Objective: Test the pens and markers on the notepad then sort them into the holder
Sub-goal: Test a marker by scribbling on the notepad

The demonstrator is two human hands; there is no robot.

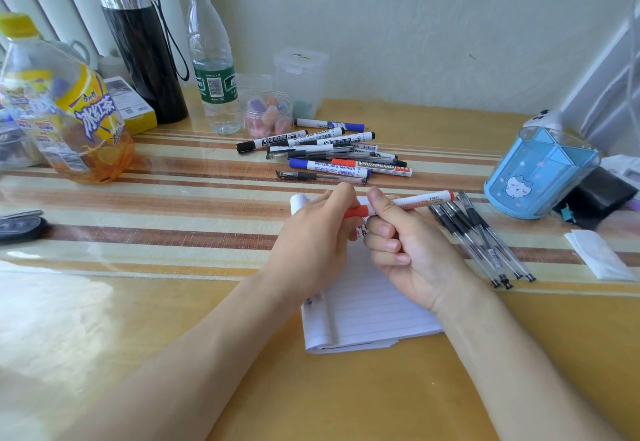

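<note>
Over the notepad (367, 309), the right hand (408, 250) curls round the barrel of a red marker (412, 202), while the left hand (311, 243) pinches its red cap (356, 212). The marker looks light, stiff and smooth (likely slippery), so grip mid-barrel. The blue holder (540, 177) stands at 2 o'clock, and a heap of pens (329, 156) lies at 12.

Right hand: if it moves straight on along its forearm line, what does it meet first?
Most likely the left hand, which grips the red cap of the marker that the right hand holds. The two hands are almost touching above the notepad.
</note>
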